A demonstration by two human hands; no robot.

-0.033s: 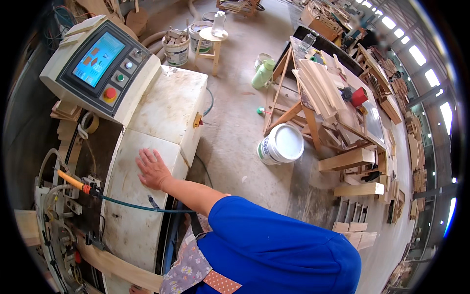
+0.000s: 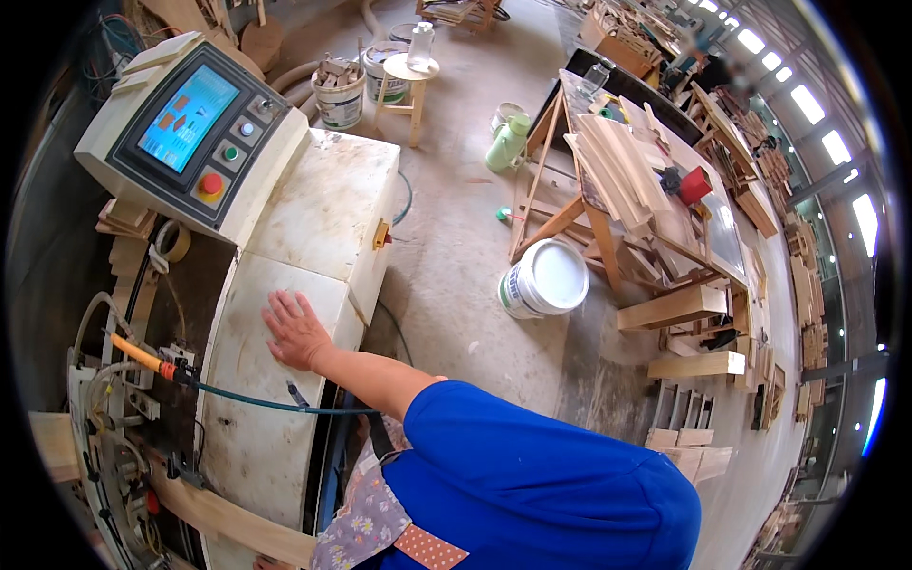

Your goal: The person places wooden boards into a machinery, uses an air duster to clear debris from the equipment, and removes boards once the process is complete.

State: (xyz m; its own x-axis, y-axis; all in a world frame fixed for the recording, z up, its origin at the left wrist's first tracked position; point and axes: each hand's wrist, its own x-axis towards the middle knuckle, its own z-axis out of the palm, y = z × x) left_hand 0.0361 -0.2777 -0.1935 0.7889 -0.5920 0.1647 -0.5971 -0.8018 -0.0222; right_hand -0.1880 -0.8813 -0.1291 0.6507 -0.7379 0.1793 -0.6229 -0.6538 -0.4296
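Note:
My left hand [image 2: 296, 330] lies flat, palm down and fingers spread, on the stained white cover [image 2: 285, 446] of a machine, holding nothing. My blue sleeve [image 2: 532, 475] and a floral apron [image 2: 366, 518] fill the lower edge. An orange-tipped tool on a green hose [image 2: 142, 356] lies just left of the hand, across the machine's dark opening. Above the hand stands the control panel [image 2: 195, 133] with a lit blue screen and a red button [image 2: 210, 183]. A curved wooden strip [image 2: 228, 518] runs along the machine's near side. My right hand is out of sight.
A white bucket [image 2: 546, 280] lies on the concrete floor beside a wooden trestle table [image 2: 617, 171] piled with slats. A green jug [image 2: 508, 142], a stool carrying a bottle [image 2: 408, 71] and more buckets [image 2: 339, 95] stand farther off. Stacked wooden parts [image 2: 698, 366] line the right.

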